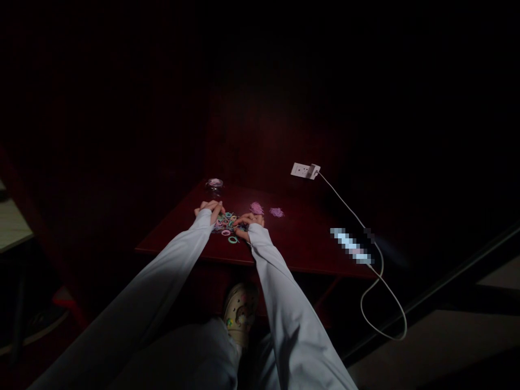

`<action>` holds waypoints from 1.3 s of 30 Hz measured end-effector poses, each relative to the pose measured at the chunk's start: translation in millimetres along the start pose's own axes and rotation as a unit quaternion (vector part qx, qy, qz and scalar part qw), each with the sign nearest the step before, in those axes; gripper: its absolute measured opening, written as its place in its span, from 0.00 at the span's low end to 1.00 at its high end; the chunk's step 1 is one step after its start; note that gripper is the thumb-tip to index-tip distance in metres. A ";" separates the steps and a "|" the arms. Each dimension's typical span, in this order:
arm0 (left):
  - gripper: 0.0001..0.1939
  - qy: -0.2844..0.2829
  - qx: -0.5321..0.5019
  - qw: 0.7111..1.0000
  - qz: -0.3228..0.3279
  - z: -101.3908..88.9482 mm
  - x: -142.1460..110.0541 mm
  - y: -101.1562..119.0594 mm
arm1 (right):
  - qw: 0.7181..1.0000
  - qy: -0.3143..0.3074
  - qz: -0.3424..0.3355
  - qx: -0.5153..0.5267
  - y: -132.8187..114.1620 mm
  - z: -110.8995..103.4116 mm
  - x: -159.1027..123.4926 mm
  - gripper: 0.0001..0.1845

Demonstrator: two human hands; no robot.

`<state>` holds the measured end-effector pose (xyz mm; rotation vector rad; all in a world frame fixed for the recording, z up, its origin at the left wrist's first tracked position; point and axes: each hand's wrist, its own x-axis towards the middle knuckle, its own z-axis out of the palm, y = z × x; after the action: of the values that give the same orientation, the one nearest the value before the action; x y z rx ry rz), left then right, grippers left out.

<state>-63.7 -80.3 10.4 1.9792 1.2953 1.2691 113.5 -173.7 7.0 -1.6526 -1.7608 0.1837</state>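
- From where I stand, the left hand (209, 207) is bent over the near side of a clear jar (214, 187), its fingers curled at the left edge of a mixed heap of coloured loops (228, 219). I can't tell whether those fingertips pinch anything.
- The heap lies on the dark red table (174, 239), right between the two hands, colours all jumbled together. I'd judge a good part of the work is left there.
- Just on the wearer's side of the heap, between both grips, lie a pink ring (226, 235) and a green ring (233, 242), the green one closer to the wearer.
- The right hand (251, 221) is at the heap's right edge, fingers bent inward over the loops. Whether they are pressed together on one is too dim to make out.
- Just beyond that right hand sits a pink bunch (256, 208), and farther to its right a purple bunch (277, 212). Both lie apart from the heap, each mostly one colour, so that much looks done to me.
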 end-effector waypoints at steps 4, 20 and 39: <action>0.26 -0.032 0.013 0.999 0.013 4.1 -1.1 -2.1 | 1.000 -0.004 0.001 -0.012 1.9 1.8 0.2 0.08; 0.21 -0.076 0.052 0.995 0.047 15.6 10.1 -27.1 | 0.998 0.049 0.033 -0.008 9.2 18.1 9.9 0.03; 0.13 -0.094 0.070 0.986 0.119 17.2 -2.2 -20.3 | 0.996 0.077 0.027 0.025 7.0 15.5 11.5 0.06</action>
<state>-58.4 -71.1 -14.2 2.3483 1.1087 1.0866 111.2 -156.5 -3.8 -1.6350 -1.5847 0.1209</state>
